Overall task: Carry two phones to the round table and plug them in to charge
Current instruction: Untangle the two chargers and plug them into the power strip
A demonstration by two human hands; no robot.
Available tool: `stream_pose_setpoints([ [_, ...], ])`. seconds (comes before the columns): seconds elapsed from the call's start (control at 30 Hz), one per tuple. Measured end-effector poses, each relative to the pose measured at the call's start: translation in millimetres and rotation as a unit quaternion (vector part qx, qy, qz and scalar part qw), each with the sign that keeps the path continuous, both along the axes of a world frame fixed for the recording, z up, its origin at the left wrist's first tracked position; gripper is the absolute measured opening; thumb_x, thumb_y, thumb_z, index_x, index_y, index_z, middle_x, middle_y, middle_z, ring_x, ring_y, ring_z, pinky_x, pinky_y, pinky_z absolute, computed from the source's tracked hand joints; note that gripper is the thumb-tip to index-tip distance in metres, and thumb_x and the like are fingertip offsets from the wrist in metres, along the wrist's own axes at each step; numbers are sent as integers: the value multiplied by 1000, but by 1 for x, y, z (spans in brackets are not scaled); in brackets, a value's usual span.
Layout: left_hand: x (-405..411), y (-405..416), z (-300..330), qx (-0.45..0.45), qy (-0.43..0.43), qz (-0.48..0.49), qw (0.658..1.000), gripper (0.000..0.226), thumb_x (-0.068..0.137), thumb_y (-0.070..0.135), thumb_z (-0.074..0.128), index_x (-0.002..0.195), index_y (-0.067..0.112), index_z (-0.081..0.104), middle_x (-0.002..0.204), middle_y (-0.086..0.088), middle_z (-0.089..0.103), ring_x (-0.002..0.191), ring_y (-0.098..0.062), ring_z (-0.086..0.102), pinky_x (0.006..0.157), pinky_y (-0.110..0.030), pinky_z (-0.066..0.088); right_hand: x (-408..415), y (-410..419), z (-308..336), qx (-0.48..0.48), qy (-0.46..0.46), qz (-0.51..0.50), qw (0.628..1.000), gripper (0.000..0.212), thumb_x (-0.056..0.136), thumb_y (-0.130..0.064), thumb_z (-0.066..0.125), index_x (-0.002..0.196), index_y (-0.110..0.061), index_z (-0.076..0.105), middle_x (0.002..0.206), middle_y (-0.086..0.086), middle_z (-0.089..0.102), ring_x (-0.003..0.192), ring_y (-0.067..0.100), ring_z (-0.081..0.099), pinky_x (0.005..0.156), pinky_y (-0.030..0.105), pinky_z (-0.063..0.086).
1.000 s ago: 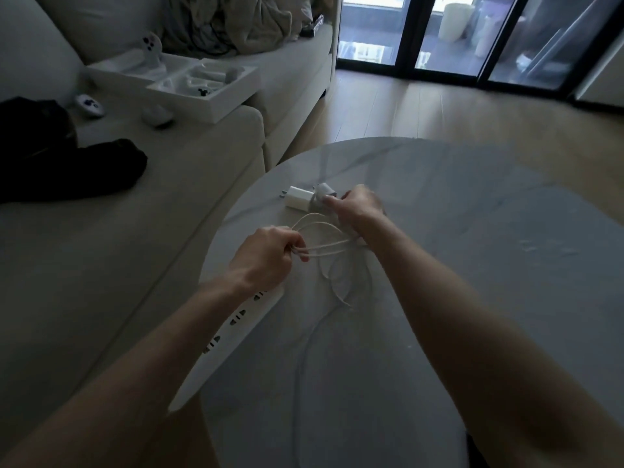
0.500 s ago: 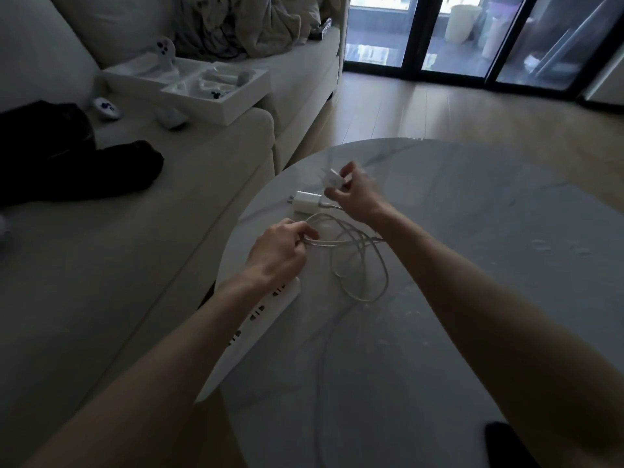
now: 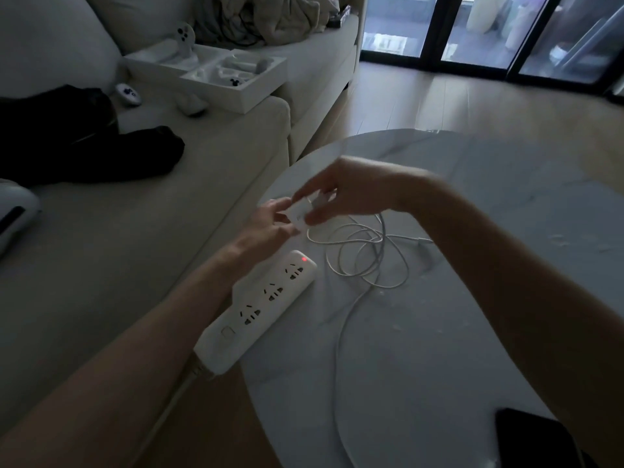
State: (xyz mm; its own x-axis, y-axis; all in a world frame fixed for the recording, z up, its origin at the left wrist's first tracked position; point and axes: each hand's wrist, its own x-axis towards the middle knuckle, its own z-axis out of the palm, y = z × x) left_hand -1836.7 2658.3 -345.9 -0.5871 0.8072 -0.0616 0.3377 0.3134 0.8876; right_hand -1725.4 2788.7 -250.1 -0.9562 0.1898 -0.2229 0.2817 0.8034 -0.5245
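Note:
A white charger plug (image 3: 302, 216) is pinched between the fingers of my right hand (image 3: 347, 194), just above the round marble table (image 3: 472, 332). My left hand (image 3: 266, 228) touches the same plug from the left with its fingers spread. White charging cables (image 3: 364, 255) lie in loose loops on the table under my right wrist. A white power strip (image 3: 260, 309) with a red light on lies at the table's left edge, half over the rim. A dark phone (image 3: 533, 437) lies at the table's near edge, partly under my right forearm.
A light sofa (image 3: 118, 248) runs along the left, with a white open box (image 3: 209, 67), small white controllers (image 3: 128, 94) and black clothing (image 3: 84, 146) on it. Wooden floor (image 3: 439, 106) and glass doors lie beyond the table.
My left hand has let go of the cable bundle, which now lies on the table. My right hand moved left with the plug to meet the left hand. The power strip is uncovered.

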Motion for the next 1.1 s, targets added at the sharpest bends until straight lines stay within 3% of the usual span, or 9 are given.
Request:
stream_pose_setpoints([
  [0.1,-3,-12,0,-22,22,-54,998,35,83,-7,61,112,12,64,93,5,64,86,-9,59,66,-6,46,-3,-5,-11,68,-42,14,997,47,80,-28,74,125,-35,64,99,-4,66,85,10,57,64,18,40],
  [0.2,-3,-20,6,-32,17,-96,995,43,84,-6,57,122,14,62,104,2,67,97,-11,62,75,-10,49,-2,-3,-19,86,-42,-24,995,49,74,-23,79,121,-33,66,110,-2,71,98,17,63,82,26,50],
  [0.37,-7,-26,23,-56,55,-131,988,35,86,36,68,119,27,65,101,9,71,88,0,66,69,-8,48,-2,-9,-25,105,3,-67,992,51,67,-23,83,114,-24,64,115,0,68,104,23,62,90,39,52],
  [0.47,-7,-26,25,-54,139,-138,979,37,80,40,73,111,19,71,93,2,72,82,-12,69,71,-21,54,1,-13,-25,75,25,-63,995,46,68,-24,83,110,-21,66,110,2,70,99,22,64,86,35,53],
  [0.53,-7,-29,23,-18,152,-116,981,29,77,40,76,96,18,75,83,9,72,73,-5,67,63,-14,50,6,-16,-24,53,45,-68,995,42,72,-31,81,111,-20,68,110,1,72,101,20,64,85,30,51],
  [0.63,-6,-34,15,22,150,-50,987,17,76,46,77,71,31,70,56,27,63,52,11,55,49,-1,37,13,-28,-28,202,215,-108,949,47,75,-48,71,113,-20,64,116,1,65,110,21,53,91,33,37],
  [0.73,-3,-38,10,36,121,-8,992,25,69,58,74,69,34,69,50,29,59,46,11,51,45,-2,34,19,-54,-37,260,369,-134,882,41,74,-53,64,90,-16,66,86,0,68,88,20,60,78,32,41],
  [0.83,1,-39,8,32,137,-6,990,31,65,64,71,78,36,72,57,25,66,55,11,59,49,-4,39,20,-64,-48,148,249,-175,941,46,76,-61,62,83,-16,72,76,-1,73,72,17,68,66,31,53],
  [1.1,9,-44,3,28,107,-50,993,33,66,50,81,86,24,76,73,11,77,72,3,71,65,-12,51,16,-49,-54,-2,149,-208,967,26,70,-44,78,76,-18,78,73,1,75,71,16,70,72,38,57],
])
